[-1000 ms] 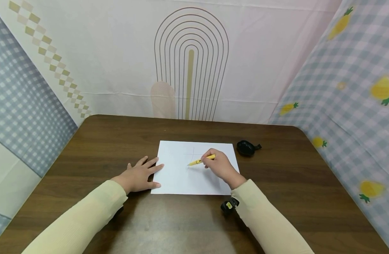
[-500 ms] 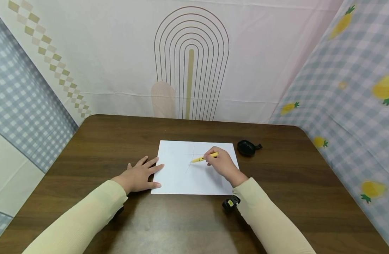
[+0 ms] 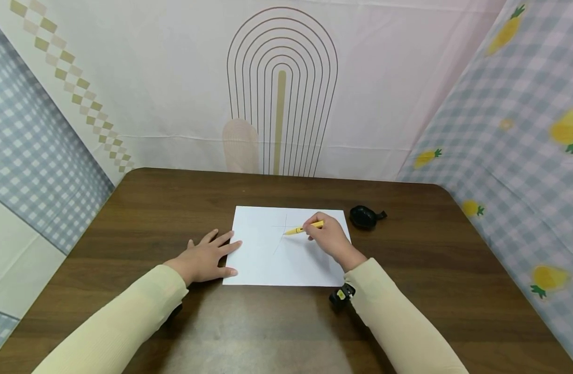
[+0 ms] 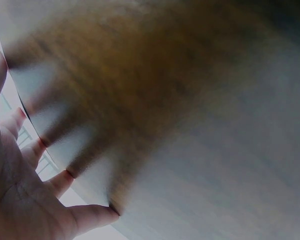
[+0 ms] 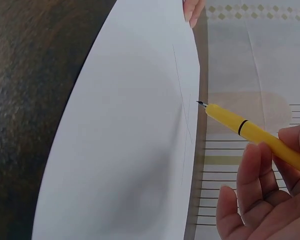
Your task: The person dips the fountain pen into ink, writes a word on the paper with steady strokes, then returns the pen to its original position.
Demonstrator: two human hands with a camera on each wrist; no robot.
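Right hand (image 3: pixel 330 238) pinches yellow pen (image 3: pixel 309 227), nib now at the crossed lines on the paper (image 3: pixel 267 259) | moved up and away from a second ago: a fresh stroke is under way | left hand (image 3: pixel 207 258) flat, fingers spread, pressing the paper's left edge.

Yellow pen (image 3: pixel 308 227) (white paper (image 3: pixel 267 259))
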